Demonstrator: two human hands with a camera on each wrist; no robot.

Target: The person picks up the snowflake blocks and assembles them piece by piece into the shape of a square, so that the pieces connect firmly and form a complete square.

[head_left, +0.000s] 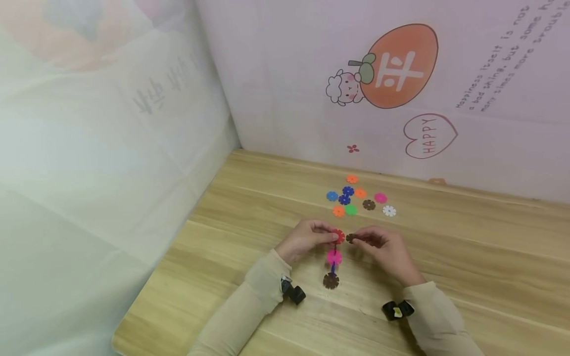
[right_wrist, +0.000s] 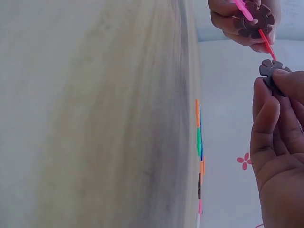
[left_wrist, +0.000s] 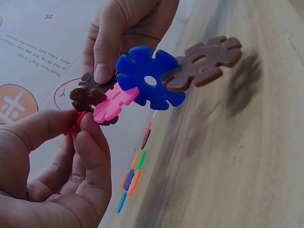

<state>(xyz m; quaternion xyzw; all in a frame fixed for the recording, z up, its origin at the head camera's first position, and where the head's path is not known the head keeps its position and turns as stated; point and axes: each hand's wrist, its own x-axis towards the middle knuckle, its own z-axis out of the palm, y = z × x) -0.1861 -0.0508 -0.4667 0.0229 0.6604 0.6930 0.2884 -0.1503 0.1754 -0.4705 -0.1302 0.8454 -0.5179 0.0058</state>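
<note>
My left hand (head_left: 305, 240) pinches a red notched disc (head_left: 340, 236) at the top of a joined chain. Below the red one, the chain has a brown disc seen edge-on, a pink disc (head_left: 334, 257), a blue disc (left_wrist: 150, 78) and a brown disc (head_left: 331, 281) at the lower end. My right hand (head_left: 389, 249) pinches a separate brown disc (head_left: 351, 239) just right of the red one. In the right wrist view this brown disc (right_wrist: 269, 70) is by the red disc's edge (right_wrist: 267, 45); whether they touch I cannot tell.
Beyond the hands, several loose discs lie on the wooden table (head_left: 213, 247): orange (head_left: 352, 179), light blue (head_left: 332, 196), dark blue (head_left: 344, 200), green (head_left: 351, 210), brown (head_left: 368, 204), pink (head_left: 380, 198) and white (head_left: 389, 211). A printed cloth (head_left: 285, 99) hangs behind the table.
</note>
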